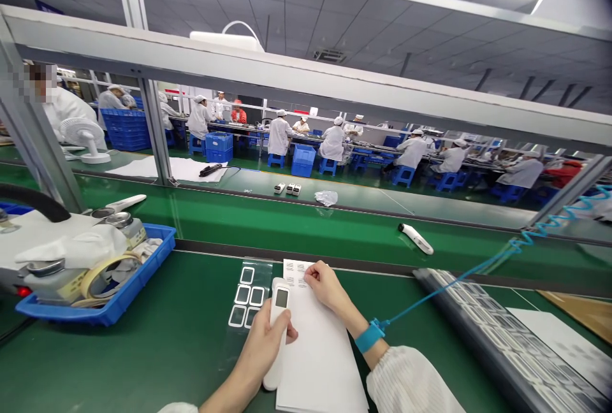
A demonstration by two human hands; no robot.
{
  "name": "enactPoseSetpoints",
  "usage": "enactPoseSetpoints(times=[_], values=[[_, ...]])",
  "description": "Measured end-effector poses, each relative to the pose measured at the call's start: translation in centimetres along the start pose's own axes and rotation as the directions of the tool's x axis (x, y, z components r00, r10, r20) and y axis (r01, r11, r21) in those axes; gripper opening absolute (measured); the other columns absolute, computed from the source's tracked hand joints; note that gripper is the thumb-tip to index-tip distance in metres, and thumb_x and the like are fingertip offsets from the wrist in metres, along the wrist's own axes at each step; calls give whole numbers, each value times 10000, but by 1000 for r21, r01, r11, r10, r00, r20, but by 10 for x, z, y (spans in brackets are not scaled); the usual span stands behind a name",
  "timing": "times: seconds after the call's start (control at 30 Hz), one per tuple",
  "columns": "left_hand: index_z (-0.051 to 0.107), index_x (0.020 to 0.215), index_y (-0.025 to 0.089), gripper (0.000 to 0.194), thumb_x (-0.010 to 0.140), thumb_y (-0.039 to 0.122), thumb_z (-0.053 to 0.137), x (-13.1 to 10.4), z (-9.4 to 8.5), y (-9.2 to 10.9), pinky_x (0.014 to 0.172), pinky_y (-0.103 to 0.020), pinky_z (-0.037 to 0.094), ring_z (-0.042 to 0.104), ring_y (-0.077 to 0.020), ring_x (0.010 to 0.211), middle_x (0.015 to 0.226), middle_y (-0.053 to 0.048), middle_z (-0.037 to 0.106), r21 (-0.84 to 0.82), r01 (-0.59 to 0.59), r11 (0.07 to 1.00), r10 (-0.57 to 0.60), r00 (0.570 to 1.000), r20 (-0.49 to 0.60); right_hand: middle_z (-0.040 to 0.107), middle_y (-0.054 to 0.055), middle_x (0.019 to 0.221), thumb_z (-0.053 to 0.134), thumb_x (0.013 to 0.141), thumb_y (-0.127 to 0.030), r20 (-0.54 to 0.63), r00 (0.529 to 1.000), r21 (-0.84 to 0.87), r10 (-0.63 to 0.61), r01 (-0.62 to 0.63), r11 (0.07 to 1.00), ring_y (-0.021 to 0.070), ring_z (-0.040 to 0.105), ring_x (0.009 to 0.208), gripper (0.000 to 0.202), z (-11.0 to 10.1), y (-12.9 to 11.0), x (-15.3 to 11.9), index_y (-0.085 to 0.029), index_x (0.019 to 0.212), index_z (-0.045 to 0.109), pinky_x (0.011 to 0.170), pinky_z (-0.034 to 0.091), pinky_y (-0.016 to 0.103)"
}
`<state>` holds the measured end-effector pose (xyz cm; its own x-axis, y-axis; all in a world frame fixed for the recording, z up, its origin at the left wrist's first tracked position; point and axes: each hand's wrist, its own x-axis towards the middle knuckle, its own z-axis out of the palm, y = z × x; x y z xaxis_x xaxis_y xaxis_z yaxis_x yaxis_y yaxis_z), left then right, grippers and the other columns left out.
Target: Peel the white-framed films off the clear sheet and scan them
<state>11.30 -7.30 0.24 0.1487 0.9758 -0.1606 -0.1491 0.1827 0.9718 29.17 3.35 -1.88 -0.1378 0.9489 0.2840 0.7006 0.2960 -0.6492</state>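
Observation:
My left hand (264, 344) is wrapped around a white handheld thermometer (275, 362), its small grey screen facing up. Just right of it lies a stack of white paper (315, 362), with small dark printed labels near its far end. The fingertips of my right hand (326, 285) are pinched together on the label area; anything between them is too small to make out. A blue wrist strap (370, 336) circles my right wrist. Left of the thermometer is a clear sheet (245, 295) bearing several white-rimmed square frames, partly covered by my left hand.
At left stands a blue tray (108, 316) of tape and metal-lidded bottles. Another white thermometer (415, 239) lies on the green belt beyond. A dark rack of framed panels (507, 336) sits at right, below the strap's coiled cord (540, 229). A metal crossbeam (306, 81) spans ahead; people work behind it.

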Motion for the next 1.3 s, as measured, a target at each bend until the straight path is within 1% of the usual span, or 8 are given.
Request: enactPoseSetpoints(times=[0.2,0.47,0.6,0.83,0.93,1.1,1.2,1.3], values=[[509,933,153,343,722,383,649,5,-1,-8,718,-303,507,561,-140,662,763,-24,583,-63,5,998,-5,1000,3,505,50,761,417,810,-40,-6,997,-83,-80,79,993,219,470,755,191,4,-13,-5,-193,698,446,683,358,332],[503,984,150,385,718,379,662,4,0,-4,752,-310,523,565,-131,679,819,-29,590,-78,30,997,-28,999,22,515,32,771,347,886,-128,19,978,17,-209,209,978,208,470,724,144,1,-16,-14,-202,800,436,665,374,326],[504,973,157,335,721,321,651,5,-1,-6,773,-321,526,578,-150,736,824,-27,590,-38,34,999,-34,999,6,555,34,794,471,846,-194,-10,982,100,-188,188,977,206,492,753,52,3,-14,-11,-194,811,509,697,377,324],[484,921,171,287,695,237,647,1,0,-1,741,-307,524,574,-151,741,810,-10,570,-21,49,999,-49,999,-8,514,-4,627,474,815,-312,-68,998,325,-9,31,945,148,447,570,178,-5,-4,-1,-176,709,516,540,346,261],[459,898,179,319,690,293,671,-1,-3,6,650,-284,522,545,-117,631,799,6,542,-100,35,994,-34,999,9,506,-9,618,525,792,-380,-39,999,417,8,9,909,133,432,544,225,-17,-20,-1,-167,721,532,511,344,247],[466,924,166,410,674,376,714,1,-12,12,585,-241,481,516,-89,579,803,3,534,-207,-21,978,24,1000,13,512,-10,651,609,770,-357,112,991,586,-71,-8,811,123,427,563,202,-39,-81,-14,-168,714,566,527,358,241],[465,952,166,415,666,334,714,2,-13,11,537,-221,450,500,-83,560,785,9,537,-217,-30,976,29,1000,-7,529,-3,652,601,761,-271,235,956,609,-173,-6,793,133,450,589,130,-37,-109,-27,-170,684,575,543,364,245],[460,969,169,391,668,278,684,1,-11,10,502,-208,416,474,-78,528,728,30,535,-178,-38,983,43,999,23,539,1,659,544,761,-179,228,950,518,-216,69,853,141,461,609,90,-26,-117,-36,-176,675,571,554,361,247]])
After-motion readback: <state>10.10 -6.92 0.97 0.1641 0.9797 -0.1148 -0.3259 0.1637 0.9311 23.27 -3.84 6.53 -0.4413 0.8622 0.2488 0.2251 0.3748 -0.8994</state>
